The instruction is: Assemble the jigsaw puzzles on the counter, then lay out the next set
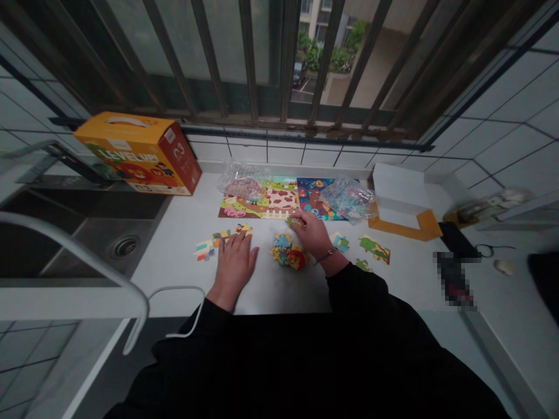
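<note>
My right hand (310, 234) pinches a green puzzle piece (293, 223) just above the counter, near the lower edge of the picture sheets. Below it lies a heap of loose puzzle pieces (285, 250), with a red and yellow piece on top. My left hand (236, 260) rests flat, fingers stretched out, touching a row of joined puzzle pieces (221, 237). A lighter puzzle piece (203, 251) lies left of those fingers. To the right of my right wrist are a blue piece (340, 242) and a green joined section (375, 249).
Behind the pieces, a farm picture (279, 198) and a dark blue picture (308, 192) lie under crumpled clear plastic bags (348, 198). An orange carton (138, 154) stands back left beside the sink (102, 256). An opened white and orange box (399, 201) sits at the right. A white cable-like loop (140, 297) crosses the left foreground.
</note>
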A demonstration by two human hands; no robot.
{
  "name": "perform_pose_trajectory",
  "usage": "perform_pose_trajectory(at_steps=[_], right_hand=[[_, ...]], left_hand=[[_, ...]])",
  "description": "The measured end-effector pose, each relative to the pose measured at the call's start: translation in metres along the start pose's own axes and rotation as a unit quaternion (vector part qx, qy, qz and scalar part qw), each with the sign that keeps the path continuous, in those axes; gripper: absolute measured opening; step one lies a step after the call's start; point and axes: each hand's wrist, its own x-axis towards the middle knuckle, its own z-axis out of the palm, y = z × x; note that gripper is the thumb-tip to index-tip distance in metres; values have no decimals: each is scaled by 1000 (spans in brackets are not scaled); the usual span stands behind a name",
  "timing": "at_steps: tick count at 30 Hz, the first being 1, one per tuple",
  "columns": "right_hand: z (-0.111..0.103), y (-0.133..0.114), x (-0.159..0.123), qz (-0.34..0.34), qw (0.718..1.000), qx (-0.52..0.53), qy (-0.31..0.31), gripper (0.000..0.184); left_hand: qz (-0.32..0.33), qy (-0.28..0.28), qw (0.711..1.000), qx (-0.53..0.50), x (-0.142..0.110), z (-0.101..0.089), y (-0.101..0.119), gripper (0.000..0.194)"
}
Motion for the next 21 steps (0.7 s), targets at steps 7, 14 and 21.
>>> perform_pose_trajectory(at_steps=[7,14,21], right_hand=[[-41,35,-39,7,991,-129,-28,23],[-14,-12,-105,-127,982,-135,-25,43],[6,-11,-161,-55,964,-225,-134,74]], left_hand=[[139,-23,987,-77,5,8,17,52],[227,-99,963,-103,10,16,47,56],[164,-76,983,-34,3,15,31,55]])
